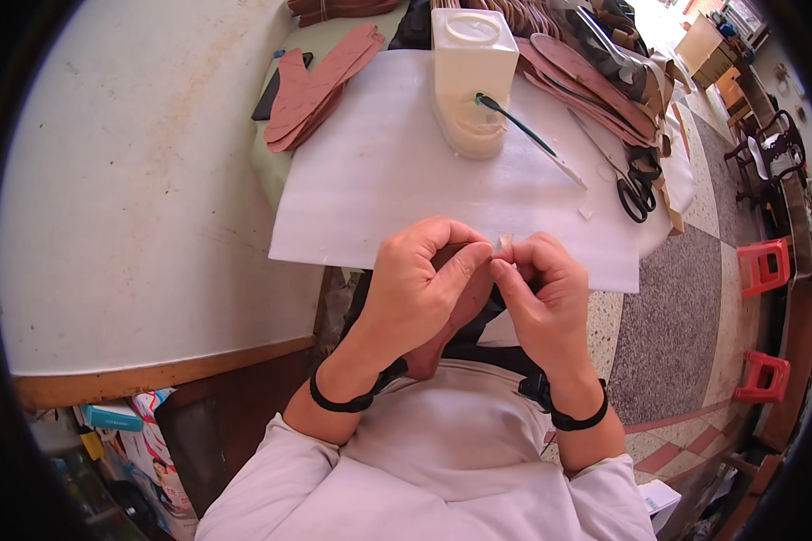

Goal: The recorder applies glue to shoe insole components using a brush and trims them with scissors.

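My left hand point(429, 279) is closed in a pinch at the tip of a reddish-brown insole-shaped piece point(469, 307), which hangs below my fingers toward my lap. Close beside it, my right hand point(549, 284) is also pinched, with a small pale scrap point(505, 242) showing at its fingertips. The fingertips of both hands nearly meet over the near edge of a white foam sheet point(361, 198). Whether the scrap is joined to the brown piece is hidden by my fingers.
On the sheet stand a cream plastic glue container point(474, 72) and a thin dark-handled brush point(532, 135). Black-handled scissors point(636, 194) lie at right. Stacked brown insole pieces point(320, 90) sit at far left, more pieces point(586, 90) at far right. Red stools point(765, 268) stand on the floor.
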The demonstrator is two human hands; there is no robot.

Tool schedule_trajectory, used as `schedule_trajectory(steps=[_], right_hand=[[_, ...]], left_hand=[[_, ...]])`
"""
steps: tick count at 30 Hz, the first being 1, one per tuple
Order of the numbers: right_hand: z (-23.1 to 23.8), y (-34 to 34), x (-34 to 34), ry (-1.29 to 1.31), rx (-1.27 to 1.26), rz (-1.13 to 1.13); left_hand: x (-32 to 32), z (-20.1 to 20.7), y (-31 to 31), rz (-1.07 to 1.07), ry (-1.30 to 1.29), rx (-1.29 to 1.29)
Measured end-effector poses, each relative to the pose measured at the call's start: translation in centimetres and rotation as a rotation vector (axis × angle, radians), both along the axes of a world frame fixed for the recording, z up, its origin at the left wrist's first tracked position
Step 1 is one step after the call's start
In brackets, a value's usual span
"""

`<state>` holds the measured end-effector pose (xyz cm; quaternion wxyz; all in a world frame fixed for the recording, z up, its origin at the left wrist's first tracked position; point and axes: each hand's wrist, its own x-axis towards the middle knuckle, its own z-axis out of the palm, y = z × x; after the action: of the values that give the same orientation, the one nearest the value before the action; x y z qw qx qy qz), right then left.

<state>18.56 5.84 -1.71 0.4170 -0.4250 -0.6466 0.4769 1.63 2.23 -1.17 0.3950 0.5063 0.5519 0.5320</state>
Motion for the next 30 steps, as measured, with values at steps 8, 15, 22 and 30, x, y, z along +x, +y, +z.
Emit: schedule_trajectory(steps=[8,15,22,30], right_hand=[[0.3,0.5,-0.3,0.045,-0.055,0.022],[0.4,0.7,0.2,0.011,0.024,0.061],[0.2,0.4,0.1,0.049,0.043,0.015],[1.1,1.2,0.4,0.209,-0.201,0.073]], left_hand=[[0.3,0.3,0.0,0.041,-0.047,-0.009],[-0.1,-0.1,0.1,-0.014,-0.002,0.066],[-0.2,0.2,0.2,-0.024,-0.078,0.005],[-1.0,0.9,0.5,0.046,-0.05,-0.013]])
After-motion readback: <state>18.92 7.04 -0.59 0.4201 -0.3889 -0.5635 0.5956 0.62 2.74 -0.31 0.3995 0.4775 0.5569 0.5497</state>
